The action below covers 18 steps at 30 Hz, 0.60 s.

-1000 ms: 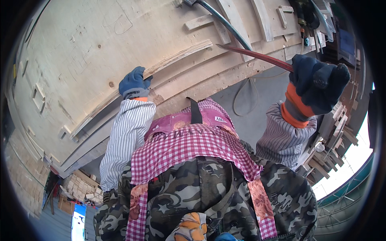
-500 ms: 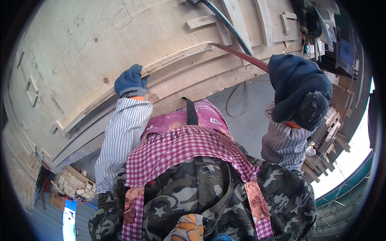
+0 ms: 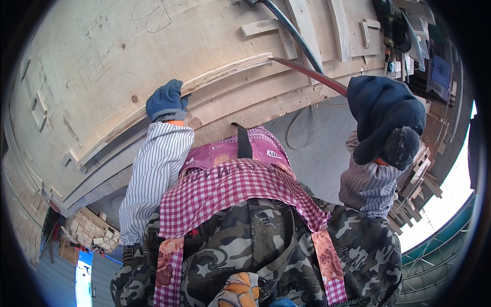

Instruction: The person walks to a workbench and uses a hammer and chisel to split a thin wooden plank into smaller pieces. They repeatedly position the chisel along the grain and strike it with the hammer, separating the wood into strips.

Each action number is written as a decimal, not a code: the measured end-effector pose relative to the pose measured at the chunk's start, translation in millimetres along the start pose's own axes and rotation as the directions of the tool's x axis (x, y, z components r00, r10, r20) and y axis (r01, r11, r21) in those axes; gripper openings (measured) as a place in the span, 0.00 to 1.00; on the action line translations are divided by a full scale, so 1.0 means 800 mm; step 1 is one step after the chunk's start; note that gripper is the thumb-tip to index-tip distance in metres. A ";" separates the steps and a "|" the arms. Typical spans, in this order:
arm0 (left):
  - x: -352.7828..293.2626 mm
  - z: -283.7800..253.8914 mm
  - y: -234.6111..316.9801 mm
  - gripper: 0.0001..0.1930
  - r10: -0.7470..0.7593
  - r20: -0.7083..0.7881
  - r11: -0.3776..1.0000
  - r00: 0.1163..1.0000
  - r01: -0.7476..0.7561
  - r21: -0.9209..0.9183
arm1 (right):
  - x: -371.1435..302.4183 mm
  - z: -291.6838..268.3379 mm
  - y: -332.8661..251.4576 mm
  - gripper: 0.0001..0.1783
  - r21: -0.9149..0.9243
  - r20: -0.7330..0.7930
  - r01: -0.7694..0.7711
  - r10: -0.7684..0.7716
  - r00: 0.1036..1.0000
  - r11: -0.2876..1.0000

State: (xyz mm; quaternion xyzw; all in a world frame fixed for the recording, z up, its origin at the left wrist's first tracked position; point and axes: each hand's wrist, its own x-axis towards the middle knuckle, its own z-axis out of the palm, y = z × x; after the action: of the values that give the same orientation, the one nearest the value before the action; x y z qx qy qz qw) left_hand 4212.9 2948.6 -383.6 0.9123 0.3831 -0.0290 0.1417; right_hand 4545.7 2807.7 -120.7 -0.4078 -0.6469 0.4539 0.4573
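My left hand [image 3: 167,101], in a blue work glove, is closed over a long, thin strip of layered plywood [image 3: 225,72] along the near side of the workbench. The strip's right end meets, or nearly meets, the narrow tip of a red tapered bar [image 3: 314,74]. That bar's other end disappears into my right hand [image 3: 386,120], which wears a dark blue glove and is wrapped round it at the right. The grip end is hidden by the glove. Just behind the red bar lies a long bluish metal bar [image 3: 292,31], crossing the bench slantwise.
The wide wooden workbench [image 3: 102,46] fills the far left and middle. Several loose wood pieces [image 3: 339,30] lie at its far right. Dark tools [image 3: 393,23] sit at the right edge. Stacked wood blocks [image 3: 89,233] stand low at the left, and a thin hose [image 3: 304,146] loops below the bench.
My right hand and the red bar have shifted slightly right and toward me. My left hand keeps its hold on the plywood strip, almost unmoved. The view has shifted a little.
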 end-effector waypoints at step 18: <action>-0.007 -0.005 0.004 0.24 0.005 -0.013 0.999 1.000 -0.005 -0.036 | -0.009 -0.024 0.004 0.19 0.133 0.127 0.025 -0.043 0.991 0.991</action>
State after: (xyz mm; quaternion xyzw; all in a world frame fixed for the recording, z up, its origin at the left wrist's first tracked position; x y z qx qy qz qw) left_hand 4210.7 2943.7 -378.4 0.9107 0.3823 -0.0158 0.1558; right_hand 4566.6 2805.6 -121.7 -0.3354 -0.6509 0.5132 0.4478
